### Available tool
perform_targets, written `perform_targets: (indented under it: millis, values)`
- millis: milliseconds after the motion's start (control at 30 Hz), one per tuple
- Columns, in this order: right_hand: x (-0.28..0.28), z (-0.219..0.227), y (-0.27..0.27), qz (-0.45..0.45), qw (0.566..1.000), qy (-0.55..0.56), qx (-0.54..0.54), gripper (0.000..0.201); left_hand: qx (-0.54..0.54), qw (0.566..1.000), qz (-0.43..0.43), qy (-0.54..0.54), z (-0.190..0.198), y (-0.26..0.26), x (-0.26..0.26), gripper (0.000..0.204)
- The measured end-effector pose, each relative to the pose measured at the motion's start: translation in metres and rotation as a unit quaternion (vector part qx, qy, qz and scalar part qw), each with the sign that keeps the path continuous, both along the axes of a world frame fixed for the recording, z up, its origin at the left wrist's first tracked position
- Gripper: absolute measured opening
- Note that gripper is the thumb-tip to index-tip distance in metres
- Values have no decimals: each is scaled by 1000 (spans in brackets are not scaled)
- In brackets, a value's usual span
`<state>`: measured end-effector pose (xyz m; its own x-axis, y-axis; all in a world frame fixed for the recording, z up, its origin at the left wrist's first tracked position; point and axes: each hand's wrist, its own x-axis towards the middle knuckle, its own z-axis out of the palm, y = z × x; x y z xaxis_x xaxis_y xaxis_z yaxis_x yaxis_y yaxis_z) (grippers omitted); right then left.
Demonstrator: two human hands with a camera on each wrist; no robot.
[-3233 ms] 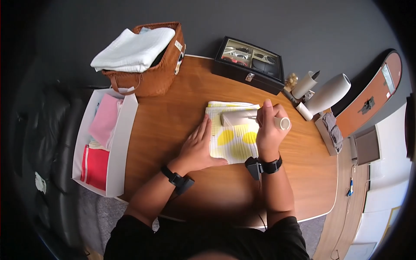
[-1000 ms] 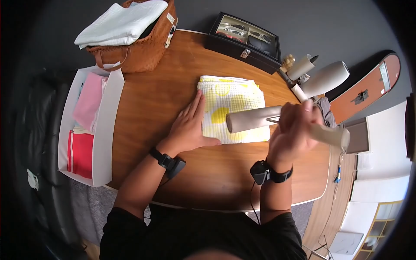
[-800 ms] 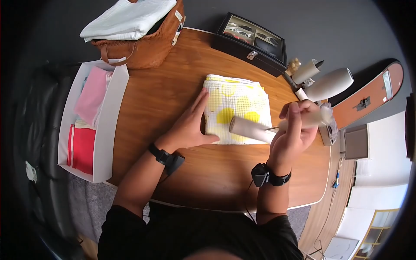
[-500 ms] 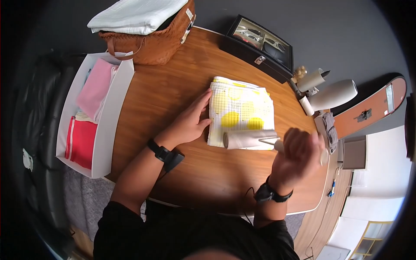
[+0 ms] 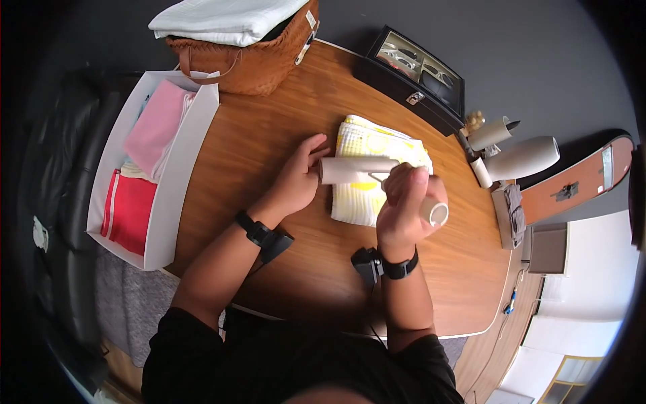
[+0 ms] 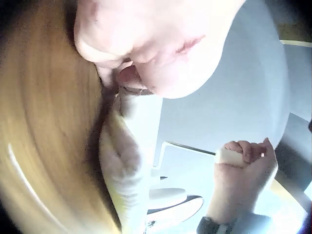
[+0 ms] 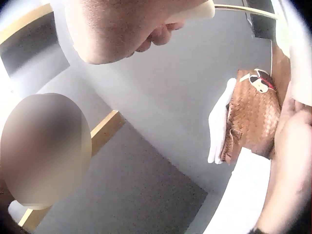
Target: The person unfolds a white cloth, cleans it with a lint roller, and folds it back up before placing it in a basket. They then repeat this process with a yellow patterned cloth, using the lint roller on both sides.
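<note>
My right hand (image 5: 408,205) grips the pale handle of a lint roller (image 5: 356,170). The roller's white cylinder lies across the view over a folded white cloth with yellow spots (image 5: 355,207) and reaches past its left edge. At the cylinder's far end is my left hand (image 5: 293,183), its fingertips right at that end. The left wrist view has the left hand (image 6: 156,44) close above, a fingertip against the roller's end, and the right hand (image 6: 239,180) raised on the handle. In the right wrist view, curled fingers (image 7: 161,36) wrap the handle (image 7: 195,12).
Left stands a white box (image 5: 192,158) with folded pink and red cloths, behind it a brown woven basket (image 5: 262,71) topped by a white cloth. A black glasses case (image 5: 410,97) sits at the back, near a white vase (image 5: 525,158) and a small box with grey cloth (image 5: 508,219).
The left hand has come off the cloth's left edge to the roller's end. The right hand has brought the lint roller left, from the cloth's lower part, and turned.
</note>
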<state>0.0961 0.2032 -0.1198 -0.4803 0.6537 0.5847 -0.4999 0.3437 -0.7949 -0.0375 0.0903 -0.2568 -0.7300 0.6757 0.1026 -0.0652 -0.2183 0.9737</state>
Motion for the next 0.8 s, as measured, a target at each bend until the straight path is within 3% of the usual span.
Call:
perform_targets:
  millis: [133, 233, 300, 367, 433, 600, 800]
  values:
    - [-41, -10, 10, -44, 998, -34, 28, 30, -19, 995, 84, 55, 3, 1, 7, 62]
    - [-64, -18, 18, -86, 979, -77, 170, 27, -54, 979, 152, 125, 9, 1, 17, 60]
    - [-71, -20, 18, -68, 972, -74, 212, 26, -58, 969, 184, 152, 17, 3, 24, 62]
    - [-70, -24, 22, -74, 969, -75, 225, 24, -103, 948, 164, 251, 19, 1, 27, 69]
    - [-61, -31, 29, -75, 973, -69, 209, 23, -120, 926, 137, 331, 21, -2, 26, 82]
    - [-9, -27, 31, 1, 996, -29, 84, 31, -130, 918, 121, 355, 25, 0, 31, 84]
    - [63, 1, 11, 29, 998, 20, 59, 36, -154, 917, 96, 354, 32, -3, 35, 91]
